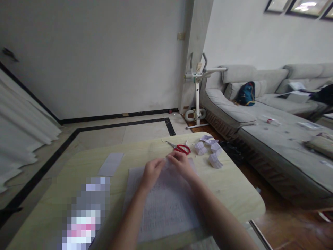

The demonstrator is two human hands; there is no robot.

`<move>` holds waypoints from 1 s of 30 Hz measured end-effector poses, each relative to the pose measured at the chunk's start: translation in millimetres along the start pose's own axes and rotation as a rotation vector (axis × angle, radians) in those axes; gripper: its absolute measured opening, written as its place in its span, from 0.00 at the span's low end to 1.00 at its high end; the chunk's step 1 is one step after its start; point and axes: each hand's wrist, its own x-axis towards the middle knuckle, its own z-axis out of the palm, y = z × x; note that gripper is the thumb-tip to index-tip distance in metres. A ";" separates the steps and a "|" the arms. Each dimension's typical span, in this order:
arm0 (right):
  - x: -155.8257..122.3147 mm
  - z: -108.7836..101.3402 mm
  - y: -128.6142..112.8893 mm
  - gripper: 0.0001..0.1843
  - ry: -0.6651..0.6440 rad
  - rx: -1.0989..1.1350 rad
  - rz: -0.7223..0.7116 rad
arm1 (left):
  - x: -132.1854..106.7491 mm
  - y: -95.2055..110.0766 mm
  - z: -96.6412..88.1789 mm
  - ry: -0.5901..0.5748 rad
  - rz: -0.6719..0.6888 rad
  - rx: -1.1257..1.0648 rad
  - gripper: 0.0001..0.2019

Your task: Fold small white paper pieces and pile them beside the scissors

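Note:
A large sheet of printed paper [166,215] lies on the light wooden table under my forearms. Near its far edge my left hand [153,170] and my right hand [180,164] meet, thumbs and fingers closed in a pinch on thin pale paper. Whether this is the large sheet's edge or a separate piece is unclear, as the fingers cover it. Just beyond my right hand rest red-handled scissors [182,149], blades pointing left. Several folded paper shapes [200,148] sit to the right of them.
On the table [234,194], a blank paper strip [111,164] lies at the left, with a pixelated object [83,222] nearer me. A grey sofa [281,139] with a blue backpack [246,93] stands at the right. Exercise equipment [197,97] is by the wall.

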 end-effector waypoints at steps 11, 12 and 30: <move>0.3 0.1 1.2 0.09 -0.038 0.001 0.033 | 2.1 -5.9 -0.6 0.065 -0.004 0.029 0.16; 0.2 0.2 0.6 0.09 -0.026 -0.007 0.034 | 2.2 -6.2 -0.6 0.062 -0.004 0.030 0.16; -0.8 -2.5 -3.9 0.11 -0.031 -0.003 -0.008 | -1.0 0.0 -1.1 -0.023 -0.039 -0.060 0.16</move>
